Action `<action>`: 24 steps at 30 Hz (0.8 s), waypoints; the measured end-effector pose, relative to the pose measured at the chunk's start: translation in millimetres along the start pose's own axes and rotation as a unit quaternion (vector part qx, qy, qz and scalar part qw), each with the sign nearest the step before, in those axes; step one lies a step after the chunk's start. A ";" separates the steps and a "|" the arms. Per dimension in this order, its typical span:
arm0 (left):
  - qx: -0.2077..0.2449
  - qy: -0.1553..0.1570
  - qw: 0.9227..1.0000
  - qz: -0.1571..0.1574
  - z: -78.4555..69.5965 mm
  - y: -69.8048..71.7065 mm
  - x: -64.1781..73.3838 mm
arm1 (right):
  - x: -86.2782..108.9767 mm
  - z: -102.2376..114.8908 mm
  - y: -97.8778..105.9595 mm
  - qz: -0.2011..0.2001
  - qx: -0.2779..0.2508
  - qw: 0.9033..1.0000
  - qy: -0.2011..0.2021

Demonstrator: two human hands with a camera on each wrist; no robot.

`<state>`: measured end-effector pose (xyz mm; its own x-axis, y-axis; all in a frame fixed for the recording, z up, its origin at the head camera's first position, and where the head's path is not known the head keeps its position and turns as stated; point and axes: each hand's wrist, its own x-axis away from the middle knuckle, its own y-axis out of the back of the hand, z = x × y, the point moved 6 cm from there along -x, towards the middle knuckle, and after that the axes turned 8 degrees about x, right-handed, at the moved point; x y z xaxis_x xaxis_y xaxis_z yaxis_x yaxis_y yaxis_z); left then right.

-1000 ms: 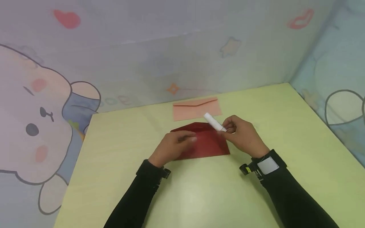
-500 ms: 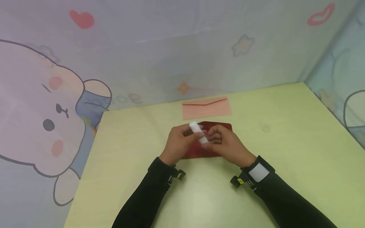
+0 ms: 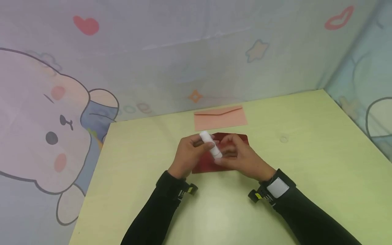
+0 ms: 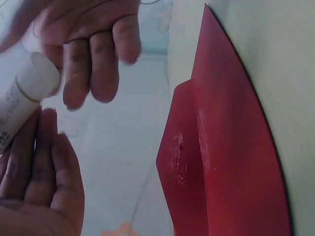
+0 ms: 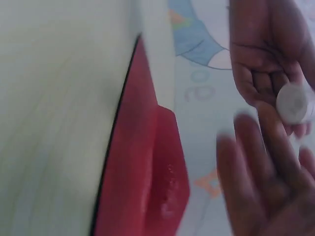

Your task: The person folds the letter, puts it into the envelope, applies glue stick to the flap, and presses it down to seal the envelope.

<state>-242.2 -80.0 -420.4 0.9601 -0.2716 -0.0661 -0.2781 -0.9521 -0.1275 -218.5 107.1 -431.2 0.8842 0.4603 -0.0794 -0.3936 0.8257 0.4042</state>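
My left hand (image 3: 191,151) grips a white glue stick (image 3: 208,140) between thumb and fingers, above a red envelope (image 3: 203,165). Beside the stick's near end is my right hand (image 3: 242,154). In the left wrist view that end of the glue stick (image 4: 37,76) lies against the right index finger, while the blurred thumb stands apart from it. The right hand's other fingers (image 5: 256,162) are fairly straight in the right wrist view. Whitish smears mark the flap of the envelope (image 4: 179,152), which is raised and unfolded.
A pink envelope (image 3: 220,119) lies flat behind the red one, near the back of the pale yellow table (image 3: 147,146). On the table to the right is a small, faint clear ring-like thing (image 3: 283,138). Printed cloth walls (image 3: 165,68) enclose the back and right side.
The glue stick was in my right hand over the red envelope's right side. It has moved left into my left hand, and both hands have come together. The head view has shifted slightly.
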 end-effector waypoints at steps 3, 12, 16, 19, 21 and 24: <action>-0.006 -0.009 1.000 -0.026 -0.3 1.5 1.5 | 3.0 8.1 1.1 -0.064 0.097 0.993 -0.024; -0.033 -0.018 0.999 -0.023 -0.9 -1.9 4.3 | 3.5 11.0 -2.9 -0.072 0.098 0.992 -0.013; -0.007 -0.011 1.000 0.005 -1.2 -4.9 5.0 | 2.6 5.5 -4.9 -0.041 0.031 0.999 -0.013; 0.014 -0.007 0.999 0.028 -1.6 -6.7 4.6 | 1.9 2.3 -5.2 -0.017 -0.016 1.000 -0.009; 0.026 -0.008 0.999 0.042 -2.0 -7.4 4.0 | 1.2 1.4 -5.6 0.002 -0.043 0.999 0.001; 0.035 -0.008 0.998 0.050 -1.9 -7.0 3.1 | 0.2 1.2 -7.0 0.027 -0.080 0.996 0.020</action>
<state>-237.3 -74.4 -417.8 0.9271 -0.3617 -0.0983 -0.3743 -0.9079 -0.1889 -215.2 101.0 -433.0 0.8507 0.5163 -0.0992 -0.4790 0.8389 0.2585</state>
